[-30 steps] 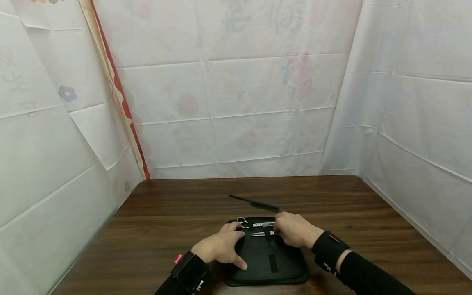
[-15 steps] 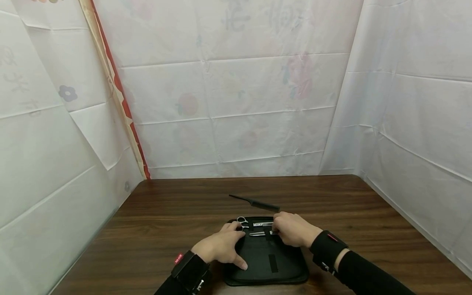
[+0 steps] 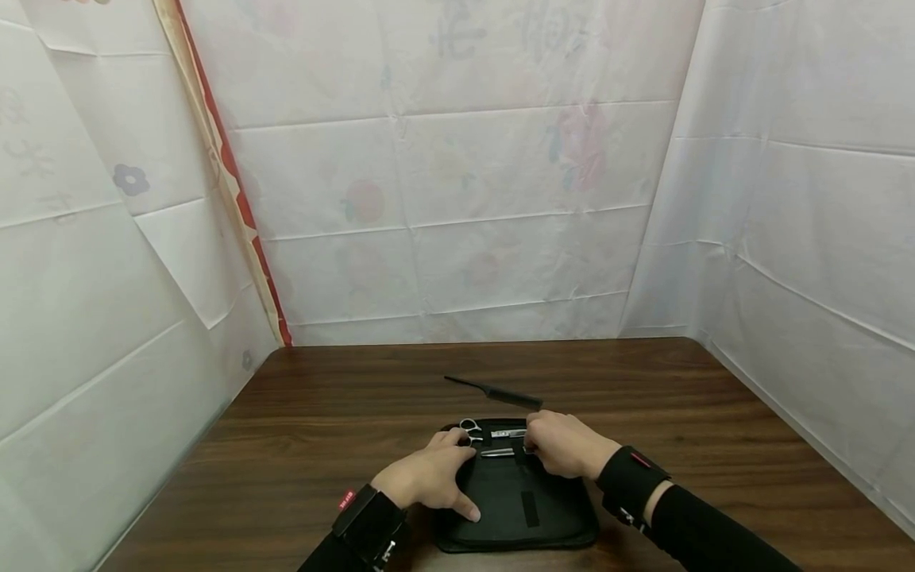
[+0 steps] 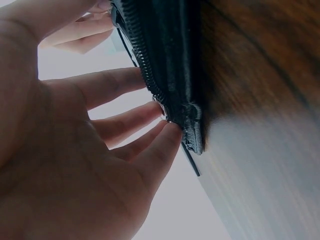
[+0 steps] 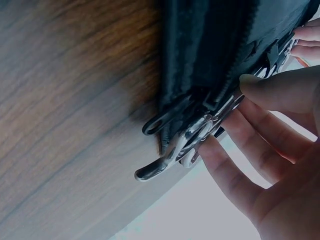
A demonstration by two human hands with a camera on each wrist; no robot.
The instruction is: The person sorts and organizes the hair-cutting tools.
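A black zippered case (image 3: 500, 496) lies on the table in the head view. My left hand (image 3: 432, 473) rests over its left side, fingers extended along the edge near the rings of one pair of scissors (image 3: 468, 426). That pair's blades run under a dark strap toward the right. Below them a second pair of scissors (image 3: 496, 454) points left, its blades through another strap. My right hand (image 3: 565, 445) pinches this second pair near the handles. In the right wrist view, shiny scissor handles (image 5: 192, 137) stick out past the case edge, under the thumb and fingers.
A black rat-tail comb (image 3: 511, 396) lies just behind the case on the brown wooden table (image 3: 343, 397). A zipper pull (image 5: 159, 120) hangs beside the handles. White printed sheets (image 3: 465, 183) stand around the table's back and sides.
My right hand has shifted slightly left, and the lower scissors have slid left through the strap with it. My left hand stays in place.
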